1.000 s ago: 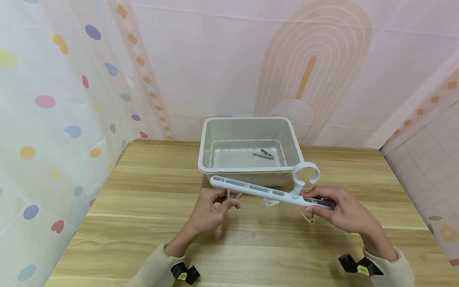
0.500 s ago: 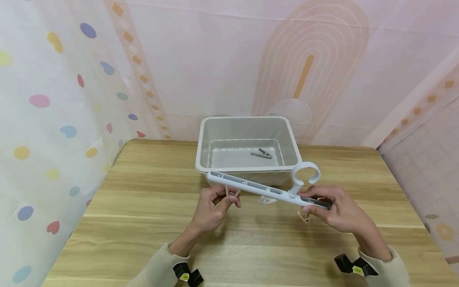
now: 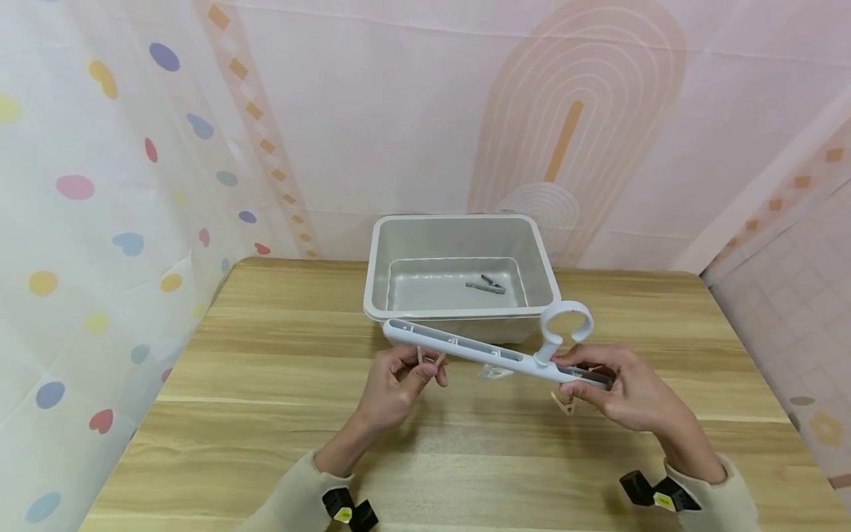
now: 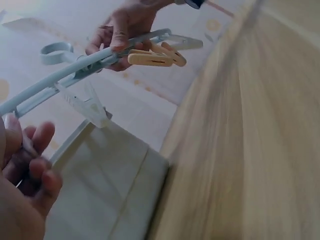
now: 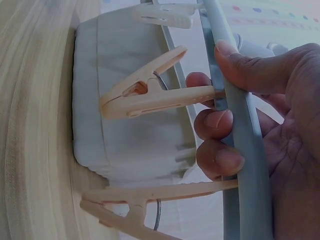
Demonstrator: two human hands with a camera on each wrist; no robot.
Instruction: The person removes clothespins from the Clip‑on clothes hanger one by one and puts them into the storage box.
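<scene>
A pale blue clip hanger [image 3: 472, 351] is held up over the table, tilted, its left end higher in the head view. Its open ring hook [image 3: 585, 325] points up near the right end. My right hand [image 3: 634, 395] grips the bar at that end, thumb on one side and fingers on the other. My left hand [image 3: 388, 399] pinches a pale clothespin [image 3: 420, 355] under the left end; the fingers partly hide it. A white clothespin [image 3: 496, 372] hangs near the bar's middle. Beige clothespins [image 5: 150, 102] hang beside my right fingers.
Right behind the hanger stands a grey plastic basin [image 3: 459, 314]. Inside it lies a small grey clip-like piece [image 3: 487, 287]. The wooden table [image 3: 266, 414] meets patterned cloth [image 3: 372, 133] at the back and left.
The head view has shifted slightly. Both hands keep their holds, and the hanger has barely moved.
</scene>
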